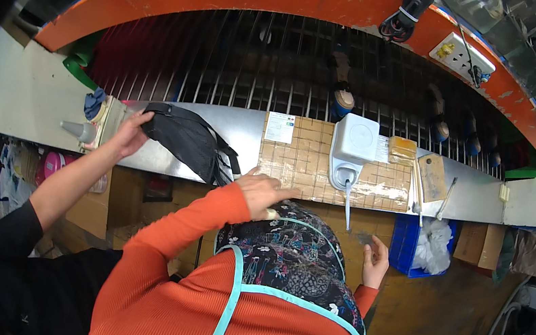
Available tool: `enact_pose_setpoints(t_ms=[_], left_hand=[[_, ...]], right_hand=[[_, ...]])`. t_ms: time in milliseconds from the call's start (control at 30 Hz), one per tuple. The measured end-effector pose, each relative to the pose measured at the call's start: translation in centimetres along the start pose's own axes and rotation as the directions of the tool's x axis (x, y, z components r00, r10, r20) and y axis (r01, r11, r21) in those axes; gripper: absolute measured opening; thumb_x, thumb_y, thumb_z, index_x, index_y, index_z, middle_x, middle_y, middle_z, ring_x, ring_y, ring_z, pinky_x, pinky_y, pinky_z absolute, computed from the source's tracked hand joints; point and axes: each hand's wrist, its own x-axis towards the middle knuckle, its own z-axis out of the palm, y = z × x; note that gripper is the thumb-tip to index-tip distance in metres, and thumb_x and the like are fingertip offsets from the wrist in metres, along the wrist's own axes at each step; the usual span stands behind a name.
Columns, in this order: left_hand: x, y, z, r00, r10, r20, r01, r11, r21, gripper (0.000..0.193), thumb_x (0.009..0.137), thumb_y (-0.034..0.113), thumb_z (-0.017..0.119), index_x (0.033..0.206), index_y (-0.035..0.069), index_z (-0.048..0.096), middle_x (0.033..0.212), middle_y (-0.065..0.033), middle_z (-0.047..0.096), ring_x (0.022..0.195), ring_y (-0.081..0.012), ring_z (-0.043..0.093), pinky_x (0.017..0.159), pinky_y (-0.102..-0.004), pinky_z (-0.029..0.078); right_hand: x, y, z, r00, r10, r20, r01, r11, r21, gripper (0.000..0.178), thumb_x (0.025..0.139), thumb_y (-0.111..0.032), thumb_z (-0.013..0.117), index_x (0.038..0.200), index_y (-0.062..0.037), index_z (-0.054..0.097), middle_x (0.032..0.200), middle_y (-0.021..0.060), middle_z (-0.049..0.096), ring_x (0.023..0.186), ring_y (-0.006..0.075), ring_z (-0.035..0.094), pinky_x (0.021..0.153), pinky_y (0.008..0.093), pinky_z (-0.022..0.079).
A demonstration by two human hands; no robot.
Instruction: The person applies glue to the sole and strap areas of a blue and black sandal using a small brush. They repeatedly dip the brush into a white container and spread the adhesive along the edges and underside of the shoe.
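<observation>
My left hand [263, 193] is over the near edge of the bench, its fingers stretched toward the right. Nothing shows in it; something pale is at its thumb. Close to its knuckles lies the strap end of a black fabric bag [183, 138]. A co-worker's hand [130, 133], reaching in from a dark sleeve at the left, grips the bag's far end. Beyond the bench edge, at the right of my apron, my right hand [375, 261] is raised with fingers apart, holding nothing. Nearest to it on the bench is a white plastic container [356, 139], with a white-handled tool [347, 206] standing in its cup.
Brown taped cardboard [302, 165] covers the middle of the metal bench. A yellow block [402, 149] and slim brushes [418, 185] lie to the right. Behind is a rack of metal rods [228, 59] carrying several shoes [344, 101]. A blue bin [410, 249] hangs below.
</observation>
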Motion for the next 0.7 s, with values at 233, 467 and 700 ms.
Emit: enact_pose_setpoints(t_ms=[233, 467, 700], left_hand=[[-3.6, -7.3, 3.2, 0.443, -0.773, -0.453, 0.731, 0.604, -0.317, 0.087, 0.076, 0.055, 0.071, 0.149, 0.034, 0.028, 0.156, -0.0269, 0.004, 0.136, -0.0605, 0.014, 0.097, -0.0758, 0.027], [-1.1, -16.0, 8.0, 0.212, -0.943, -0.258, 0.745, 0.326, -0.582, 0.109, 0.065, 0.052, 0.081, 0.151, 0.042, 0.014, 0.154, -0.0283, -0.018, 0.134, -0.0665, 0.001, 0.099, -0.0696, 0.032], [-2.3, -17.2, 10.1, 0.392, -0.849, -0.354, 0.785, 0.510, -0.352, 0.103, 0.059, -0.006, 0.074, 0.140, 0.046, 0.037, 0.157, -0.0215, -0.006, 0.135, -0.0600, 0.018, 0.101, -0.0575, 0.041]], right_hand=[[3.0, -3.3, 1.4, 0.984, -0.152, 0.097, 0.153, 0.988, -0.006, 0.028, 0.085, -0.006, 0.065, 0.113, -0.0027, 0.064, 0.103, 0.0131, 0.064, 0.089, 0.0241, 0.063, 0.082, 0.0344, 0.049], [6.6, -2.6, 3.3, 0.984, -0.153, 0.088, 0.156, 0.987, -0.031, 0.032, 0.082, -0.011, 0.070, 0.112, -0.0044, 0.064, 0.101, 0.0136, 0.064, 0.090, 0.0280, 0.062, 0.083, 0.0383, 0.049], [7.5, 0.8, 11.0, 0.996, -0.084, 0.042, 0.093, 0.936, -0.340, 0.053, 0.071, -0.026, 0.082, 0.114, -0.0089, 0.056, 0.102, 0.0187, 0.053, 0.098, 0.0382, 0.049, 0.089, 0.0444, 0.041]])
